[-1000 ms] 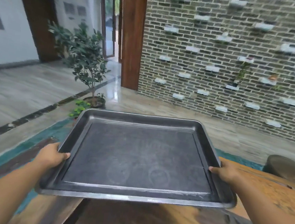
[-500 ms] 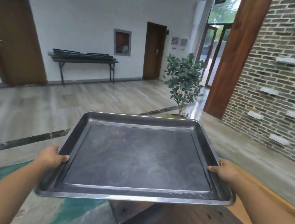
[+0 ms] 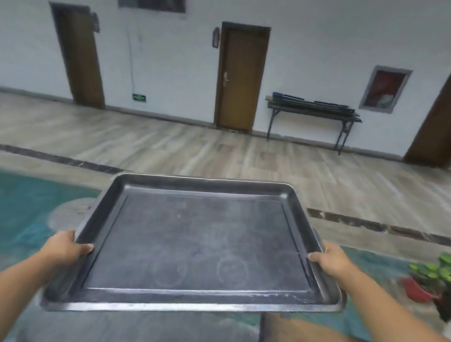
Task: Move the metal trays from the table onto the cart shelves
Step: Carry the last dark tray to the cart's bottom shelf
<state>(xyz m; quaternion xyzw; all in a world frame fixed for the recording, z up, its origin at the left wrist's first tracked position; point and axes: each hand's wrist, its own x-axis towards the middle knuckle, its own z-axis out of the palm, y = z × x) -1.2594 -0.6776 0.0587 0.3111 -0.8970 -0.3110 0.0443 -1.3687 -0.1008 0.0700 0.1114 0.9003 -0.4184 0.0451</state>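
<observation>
The floor (image 3: 167, 144) consists of pale wood-look planks crossed by a dark strip (image 3: 387, 228), with a teal area (image 3: 8, 207) nearer the camera. A dark folding table (image 3: 313, 114) stands on the planks against the far wall and carries stacked dark trays (image 3: 312, 103). A potted plant (image 3: 431, 281) in a red pot sits on the floor at right.

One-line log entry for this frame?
phase: carrying | metal tray: empty, airborne | left hand: gripping | right hand: gripping | cart: unseen

One metal tray (image 3: 200, 239), two hands, three doors, one side table (image 3: 313, 114)
</observation>
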